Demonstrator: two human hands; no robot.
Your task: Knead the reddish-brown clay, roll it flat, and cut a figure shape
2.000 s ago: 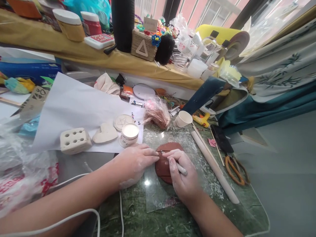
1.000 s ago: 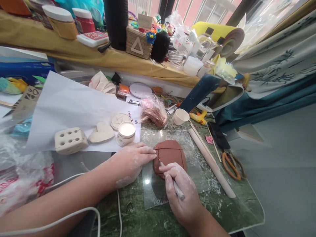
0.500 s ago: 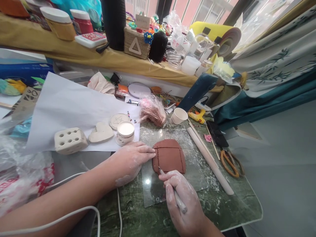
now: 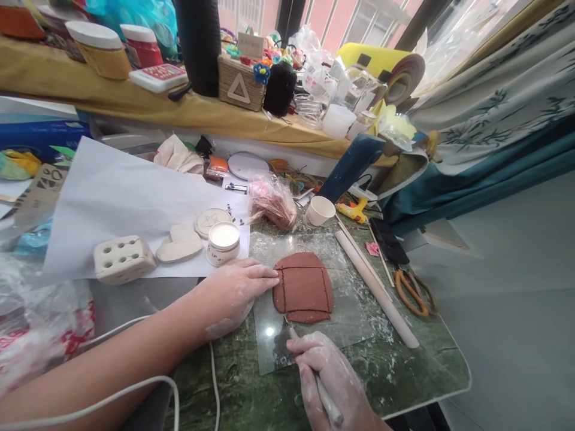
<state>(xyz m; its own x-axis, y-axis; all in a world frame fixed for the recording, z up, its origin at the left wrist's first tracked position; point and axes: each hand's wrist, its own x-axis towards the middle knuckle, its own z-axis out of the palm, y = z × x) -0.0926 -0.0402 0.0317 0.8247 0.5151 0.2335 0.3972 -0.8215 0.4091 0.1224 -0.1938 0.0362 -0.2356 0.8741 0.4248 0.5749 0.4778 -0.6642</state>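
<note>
A flat slab of reddish-brown clay (image 4: 304, 287) lies on a clear sheet (image 4: 269, 347), with cut lines crossing it near its edges. My left hand (image 4: 236, 290) rests palm down, fingers stretched out, their tips at the slab's left edge. Pale powder dusts both hands. My right hand (image 4: 323, 371) is closed round a light-coloured clay tool (image 4: 330, 408), held like a pen. The tool's thin tip is just below the slab's lower left corner. A narrow strip along the slab's near edge is cut off by a dark line.
A rolling pin (image 4: 377, 290) and orange-handled scissors (image 4: 415, 293) lie to the right. Behind the slab are a paper cup (image 4: 320, 211) and a plastic bag (image 4: 272, 203). White paper (image 4: 135, 191) carries a pale dice shape (image 4: 123, 258), a heart (image 4: 179, 243) and a small tub (image 4: 223, 243).
My right hand has drawn the tool down off the slab toward me. The strip at the near edge now shows. My left hand keeps its place at the slab, while the view has shifted slightly.
</note>
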